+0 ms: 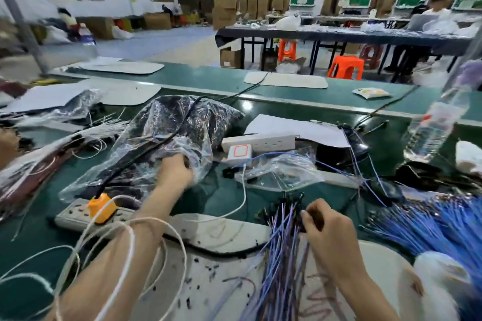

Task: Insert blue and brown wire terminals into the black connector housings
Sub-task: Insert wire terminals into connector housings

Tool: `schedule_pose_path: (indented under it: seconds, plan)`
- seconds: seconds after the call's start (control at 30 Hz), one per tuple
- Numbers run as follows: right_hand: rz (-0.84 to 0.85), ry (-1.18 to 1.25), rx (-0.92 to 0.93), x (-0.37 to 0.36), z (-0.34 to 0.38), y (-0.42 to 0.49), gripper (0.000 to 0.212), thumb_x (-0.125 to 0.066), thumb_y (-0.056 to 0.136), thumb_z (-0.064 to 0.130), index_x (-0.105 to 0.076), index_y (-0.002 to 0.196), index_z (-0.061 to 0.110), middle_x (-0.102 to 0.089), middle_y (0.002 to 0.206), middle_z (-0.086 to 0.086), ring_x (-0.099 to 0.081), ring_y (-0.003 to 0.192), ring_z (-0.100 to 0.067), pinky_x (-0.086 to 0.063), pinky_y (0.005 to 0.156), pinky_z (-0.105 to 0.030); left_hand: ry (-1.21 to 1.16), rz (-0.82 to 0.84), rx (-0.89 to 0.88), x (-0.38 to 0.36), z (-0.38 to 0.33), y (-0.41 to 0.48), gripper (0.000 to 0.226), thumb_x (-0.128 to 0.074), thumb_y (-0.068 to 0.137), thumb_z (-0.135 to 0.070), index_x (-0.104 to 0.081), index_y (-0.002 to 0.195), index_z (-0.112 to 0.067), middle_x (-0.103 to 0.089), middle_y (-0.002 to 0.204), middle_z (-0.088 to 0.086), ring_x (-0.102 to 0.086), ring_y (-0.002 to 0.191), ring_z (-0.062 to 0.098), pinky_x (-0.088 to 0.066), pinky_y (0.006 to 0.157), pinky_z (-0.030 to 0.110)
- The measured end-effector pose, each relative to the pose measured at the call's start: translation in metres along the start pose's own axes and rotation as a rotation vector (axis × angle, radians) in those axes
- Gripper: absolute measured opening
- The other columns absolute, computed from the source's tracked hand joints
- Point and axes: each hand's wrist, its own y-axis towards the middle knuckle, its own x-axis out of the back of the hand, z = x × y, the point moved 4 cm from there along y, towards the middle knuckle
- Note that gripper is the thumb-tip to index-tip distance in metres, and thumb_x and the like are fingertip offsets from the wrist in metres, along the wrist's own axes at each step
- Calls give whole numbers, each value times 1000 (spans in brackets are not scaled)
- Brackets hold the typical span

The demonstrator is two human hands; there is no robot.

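The fingers of my left hand [174, 173] are curled and pushed into the mouth of the big clear bag [146, 143]. Their tips are buried in crinkled plastic, so I cannot tell whether they pinch anything or only the film. The dark mass inside the bag [182, 117] I take for the black connector housings, though it is too blurred to be sure.

To the right of the bag and nearer to me, my right hand [326, 227] has its fingers curled round the top of the wire bundle [281, 247], blue and brown strands held together against my thumb. Small black pieces [293, 200] sit at the strand ends just above my knuckles, so some wires look already housed. The bundle's tails trail toward me over a white mat [208, 263].

As I judge it, this is a restocking step: fetching the next housing while the bundle is kept in order.

Further right of the bag lies the loose heap of blue wires [438, 221], and a small clear bag [281, 172] lies just beside the big one. An orange plug [101, 207] sits at its near left corner, and a white cord [125, 240] loops over my left forearm.

The next move calls for drawing out one housing cleanly, without dragging plastic or snagging that cord. Then I would bring it to the bundle, single out one terminal and line it up with a cavity.
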Motion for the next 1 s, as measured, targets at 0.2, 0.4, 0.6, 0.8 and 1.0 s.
schedule_pose_path:
  seconds: [0.2, 0.4, 0.6, 0.8, 1.0]
  plan:
    - [-7, -66, -62, -3, -21, -2, 16, -63, 91, 20, -60, 79, 10, -62, 73, -2, -58, 69, -20, -49, 67, -36, -525, -421, -355, 34, -53, -102, 13, -54, 86, 2, -60, 91, -8, -59, 81, 2, -53, 72, 16, -40, 68, 17]
    - [-14, -229, -245, 40, -52, 24, 14, -59, 92, 19, -65, 100, 9, -64, 100, -8, -59, 93, -25, -47, 77, -31, -801, 260, -627, -37, -132, -165, 47, -42, 86, 17, -63, 91, -25, -66, 88, -5, -59, 81, 5, -46, 77, 14]
    - [-121, -220, -27, 70, -41, 17, 11, -61, 89, 8, -69, 95, 9, -65, 96, -6, -57, 93, -23, -45, 82, -34, -894, 360, -522, -68, -110, -167, 40, -49, 88, 15, -67, 93, -20, -70, 88, -1, -65, 84, 7, -47, 78, 14]
    - [76, -339, -189, 82, -51, 13, 11, -62, 89, 22, -68, 97, 18, -70, 94, -4, -62, 90, -23, -51, 77, -32, -951, 332, -539, -71, -103, -170, 35, -49, 90, 13, -67, 96, -17, -70, 87, -1, -65, 82, 4, -47, 76, 12]
    - [-73, -422, -391, 146, -83, 13, 17, -57, 90, 14, -71, 101, 14, -70, 103, -11, -62, 96, -30, -51, 82, -35, -879, 297, -625, -75, -102, -171, 41, -51, 88, 13, -68, 91, -25, -70, 90, -6, -63, 84, 0, -45, 75, 7]
